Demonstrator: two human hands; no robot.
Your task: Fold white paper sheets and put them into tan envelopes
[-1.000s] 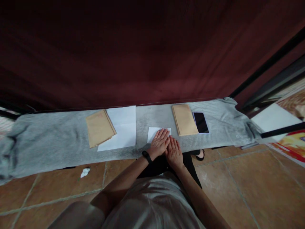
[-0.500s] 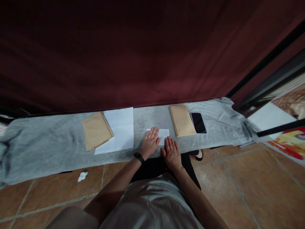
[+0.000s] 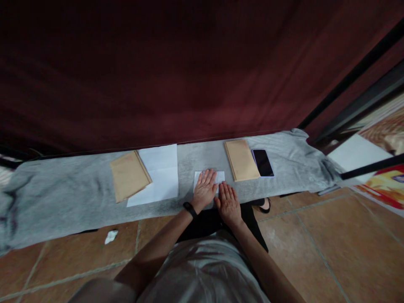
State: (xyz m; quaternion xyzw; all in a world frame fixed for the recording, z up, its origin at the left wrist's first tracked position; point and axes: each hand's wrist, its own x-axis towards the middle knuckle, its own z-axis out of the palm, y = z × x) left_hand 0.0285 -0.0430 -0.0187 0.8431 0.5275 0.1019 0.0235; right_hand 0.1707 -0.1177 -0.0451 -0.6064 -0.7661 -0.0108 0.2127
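We are laying our left hand (image 3: 205,187) flat over the small white paper (image 3: 220,176), just below the centre of the frame, its fingers stretching out, slightly parted and gripping nothing. Our right hand (image 3: 229,204) is reaching its straight, nearly closed-up fingers towards the paper's lower right corner, grasping nothing (whether they are touching it, we cannot tell). The paper is looking plain, flat and rectangular, lying lengthwise across the grey cloth (image 3: 78,189), its middle hiding beneath our left hand.
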